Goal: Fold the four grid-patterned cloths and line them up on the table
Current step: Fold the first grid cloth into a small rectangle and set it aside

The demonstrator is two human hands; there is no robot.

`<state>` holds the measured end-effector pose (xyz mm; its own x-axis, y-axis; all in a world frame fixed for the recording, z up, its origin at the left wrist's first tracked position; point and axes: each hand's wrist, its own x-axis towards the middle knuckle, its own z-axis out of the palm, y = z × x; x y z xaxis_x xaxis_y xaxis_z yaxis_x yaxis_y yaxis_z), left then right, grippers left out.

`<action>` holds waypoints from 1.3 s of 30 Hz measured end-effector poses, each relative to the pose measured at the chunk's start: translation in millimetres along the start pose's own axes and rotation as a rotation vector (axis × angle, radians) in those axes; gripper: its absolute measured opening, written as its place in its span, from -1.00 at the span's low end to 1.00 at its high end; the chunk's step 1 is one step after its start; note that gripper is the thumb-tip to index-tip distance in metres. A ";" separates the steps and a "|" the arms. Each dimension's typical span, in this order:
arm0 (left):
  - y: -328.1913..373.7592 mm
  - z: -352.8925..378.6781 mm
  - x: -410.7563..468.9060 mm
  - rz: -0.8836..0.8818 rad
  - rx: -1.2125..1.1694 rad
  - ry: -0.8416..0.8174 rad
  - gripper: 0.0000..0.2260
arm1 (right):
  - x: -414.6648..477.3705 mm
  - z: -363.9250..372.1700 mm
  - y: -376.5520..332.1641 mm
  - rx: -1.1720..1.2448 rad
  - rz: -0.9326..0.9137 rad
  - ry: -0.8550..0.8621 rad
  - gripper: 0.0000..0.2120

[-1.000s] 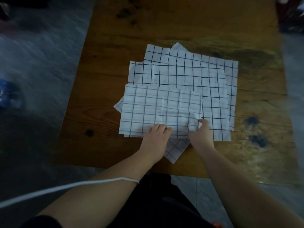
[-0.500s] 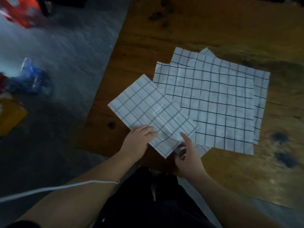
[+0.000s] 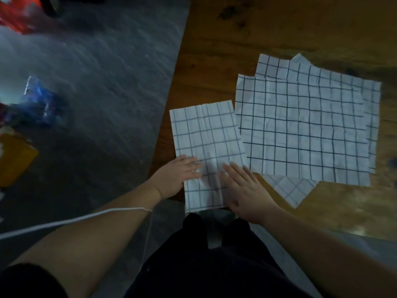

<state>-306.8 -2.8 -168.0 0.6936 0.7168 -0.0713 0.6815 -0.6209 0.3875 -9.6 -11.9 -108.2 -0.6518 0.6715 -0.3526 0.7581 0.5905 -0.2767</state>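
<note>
Swung off its diagonal, folded cloth (image 3: 206, 136) now runs lengthwise away; left hand (image 3: 178, 176), right hand (image 3: 247, 190) press it flat-fingered.

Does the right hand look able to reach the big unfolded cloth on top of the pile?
Probably yes. The right hand rests flat on the folded cloth, and the top unfolded cloth lies right beside it, uncovered, with nothing between them.

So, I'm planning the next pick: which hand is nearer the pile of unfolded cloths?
Right. The right hand lies flat on the folded cloth, just beside the pile; the left hand rests at that cloth's left edge.
</note>
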 end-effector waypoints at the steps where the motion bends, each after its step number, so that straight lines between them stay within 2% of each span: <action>1: -6.9 -3.0 -7.3 0.043 0.077 -0.027 -0.41 | 8.6 -1.7 -4.6 0.013 -0.003 -0.006 -0.33; 5: -25.4 -5.3 -31.8 0.101 0.209 -0.073 -0.30 | 51.7 -6.3 -17.2 0.003 0.018 -0.001 -0.37; 9: -33.5 -7.1 -43.6 0.071 0.191 -0.028 -0.37 | 70.5 -1.3 -22.4 0.003 0.085 -0.033 -0.39; 12: -34.9 -8.7 -47.8 0.050 0.134 0.001 -0.42 | 68.1 -3.6 -19.1 0.103 0.097 -0.008 -0.44; 15: -36.9 -12.6 -52.6 -0.011 0.024 0.028 -0.42 | 53.3 -5.4 -7.6 0.043 0.113 -0.003 -0.41; 18: -33.7 -20.7 -54.8 -0.154 -0.245 0.044 -0.52 | 24.4 -4.6 2.3 0.000 -0.015 -0.082 -0.24; 20: -28.2 -28.5 -53.2 -0.277 -0.438 0.114 -0.54 | 8.8 -3.5 8.1 0.029 -0.074 -0.145 -0.11; 23: -20.4 -40.1 -50.2 -0.402 -0.599 0.202 -0.62 | 0.5 3.3 13.2 0.072 -0.012 -0.010 -0.12; 26: -15.8 -45.0 -49.2 -0.424 -0.614 0.195 -0.62 | 12.2 7.7 8.6 0.142 0.094 0.163 -0.14; 29: -12.7 -47.6 -48.9 -0.428 -0.636 0.194 -0.63 | 31.7 5.3 5.9 0.223 0.162 0.273 -0.26; 34: -11.6 -55.8 -45.5 -0.481 -0.694 0.174 -0.70 | 53.3 -1.4 13.9 0.272 0.178 0.280 -0.39; 39: -8.6 -62.9 -37.4 -0.649 -0.836 0.323 -0.73 | 56.1 -6.1 13.9 0.244 0.099 0.267 -0.26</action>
<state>-353.3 -4.3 -110.8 0.0850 0.9533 -0.2899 0.4364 0.2260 0.8709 -35.8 36.7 -126.4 -0.5336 0.8320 -0.1517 0.7798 0.4145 -0.4692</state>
